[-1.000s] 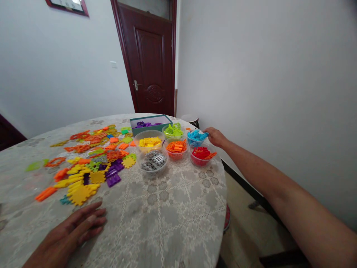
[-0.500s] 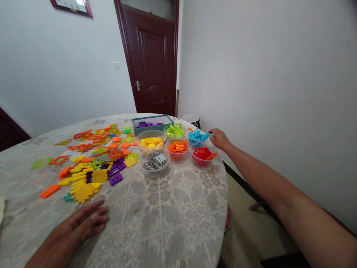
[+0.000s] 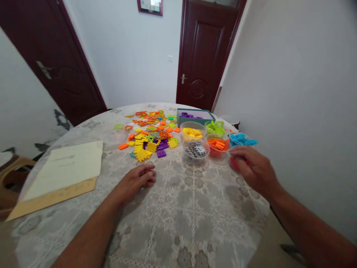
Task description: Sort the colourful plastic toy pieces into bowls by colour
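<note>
My left hand lies flat on the lace tablecloth, fingers stretched toward a heap of loose coloured plastic building pieces, holding nothing. My right hand curls over the clear bowl of red pieces near the table's right edge and hides most of it. Around it stand clear bowls of orange pieces, blue pieces, grey pieces, yellow pieces and green pieces.
A teal box with purple pieces stands behind the bowls. A pale sheet of paper on brown cardboard lies at the left. Two dark doors are behind the round table, and a white wall runs close on the right.
My right hand has drawn back from the bowl of blue pieces onto the bowl of red pieces. My view has swung left and back. My left hand stays on the cloth.
</note>
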Demonstrator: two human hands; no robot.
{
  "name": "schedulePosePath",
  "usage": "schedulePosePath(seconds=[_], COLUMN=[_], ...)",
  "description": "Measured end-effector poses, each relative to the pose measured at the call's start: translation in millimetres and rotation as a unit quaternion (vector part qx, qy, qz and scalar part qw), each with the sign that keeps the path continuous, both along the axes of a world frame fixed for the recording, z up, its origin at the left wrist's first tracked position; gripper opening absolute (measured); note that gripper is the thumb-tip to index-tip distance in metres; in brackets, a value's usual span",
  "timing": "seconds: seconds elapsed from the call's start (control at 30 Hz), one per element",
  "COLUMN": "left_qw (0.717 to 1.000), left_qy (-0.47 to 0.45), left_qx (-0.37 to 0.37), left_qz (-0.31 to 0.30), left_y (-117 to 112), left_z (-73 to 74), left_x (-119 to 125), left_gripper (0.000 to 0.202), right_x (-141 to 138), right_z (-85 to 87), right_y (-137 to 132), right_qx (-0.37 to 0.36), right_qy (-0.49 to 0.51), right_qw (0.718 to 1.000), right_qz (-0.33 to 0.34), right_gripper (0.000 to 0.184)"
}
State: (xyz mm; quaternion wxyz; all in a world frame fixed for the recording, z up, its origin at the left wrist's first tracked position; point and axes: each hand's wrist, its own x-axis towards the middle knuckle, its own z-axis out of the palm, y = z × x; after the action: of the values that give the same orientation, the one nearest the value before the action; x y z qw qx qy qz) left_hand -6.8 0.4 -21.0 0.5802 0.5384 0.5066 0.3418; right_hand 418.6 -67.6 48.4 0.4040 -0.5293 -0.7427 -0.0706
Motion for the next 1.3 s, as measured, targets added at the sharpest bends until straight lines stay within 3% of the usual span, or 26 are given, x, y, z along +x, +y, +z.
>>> schedulePosePath(seconds=[0.1,0.2,0.3,0.43,0.57,0.77,0.83,1.07,1.2,1.3], left_qw=[1.0,0.999,0.997,0.989,0.979,0.98,0.981,0.986,0.99,0.991], left_qy=[-0.011,-0.033,-0.056,-0.068,-0.072,-0.099,-0.11,-0.092,-0.066,-0.06], left_qx=[0.011,0.016,0.026,0.045,0.048,0.009,0.007,0.007,0.008,0.008], left_qz=[0.004,0.015,0.048,0.127,0.182,0.175,0.16,0.136,0.121,0.121], left_y=[-2.5,-1.9,1.9,7.0,8.9,7.4,6.8,6.0,3.9,3.3], left_z=[-1.9,-6.0,-10.7,-12.2,-11.0,-14.8,-17.3,-18.1,-12.5,-11.5], left_x=[2.2,3.9,3.1,-1.7,-6.7,-6.0,-4.7,-3.1,-3.3,-4.1], left_gripper=[0.06,0.055,0.048,0.038,0.037,0.052,0.055,0.057,0.053,0.054], right_x=[-85.0,-152.6,-200.1,-238.6,-252.7,-242.1,-238.6,-247.1,-252.6,-252.6], right_z=[-21.0,-50.8,-72.0,-80.6,-90.0,-113.4,-116.7,-111.2,-105.1,-105.5], right_y=[-12.7,6.7,53.9,120.2,148.5,148.1,151.9,181.9,198.6,200.8], right_qx=[-0.126,-0.2,-0.207,-0.205,-0.23,-0.158,-0.139,-0.224,-0.277,-0.263], right_qy=[-0.007,-0.031,-0.069,-0.084,-0.08,0.051,0.064,-0.003,-0.018,-0.02], right_qw=[0.981,0.958,0.961,0.974,0.969,0.983,0.985,0.975,0.96,0.964], right_qz=[0.147,0.201,0.171,0.042,-0.04,0.082,0.082,-0.011,-0.025,-0.034], right_gripper=[0.04,0.049,0.055,0.046,0.036,0.051,0.058,0.062,0.053,0.043])
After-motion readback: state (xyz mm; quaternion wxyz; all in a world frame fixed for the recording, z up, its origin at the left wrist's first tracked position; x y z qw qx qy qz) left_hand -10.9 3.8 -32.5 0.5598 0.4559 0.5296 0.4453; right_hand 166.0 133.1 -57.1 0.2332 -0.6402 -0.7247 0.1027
